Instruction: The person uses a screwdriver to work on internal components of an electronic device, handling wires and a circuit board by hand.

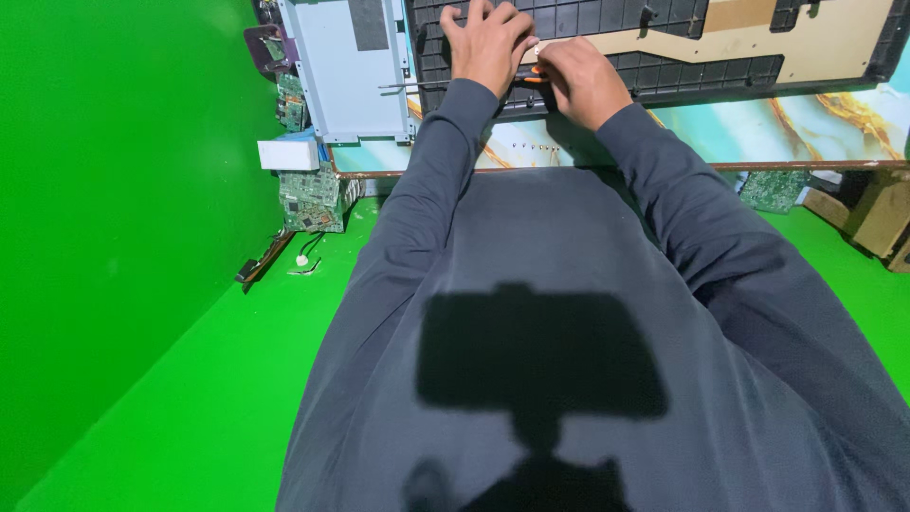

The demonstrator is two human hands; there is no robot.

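Your left hand (485, 43) presses flat, fingers spread, on a large black ribbed plastic panel (664, 47) lying on the marble-patterned table (815, 128). Your right hand (580, 81), touching the left, is closed around an orange-handled screwdriver (533, 72) against the panel's near edge.

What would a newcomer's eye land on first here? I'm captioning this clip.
The vivid green floor and wall fill the left side. At top centre, the left hand and right hand meet on a black ribbed panel, the right gripping an orange-handled tool. A grey metal chassis lies left of them.
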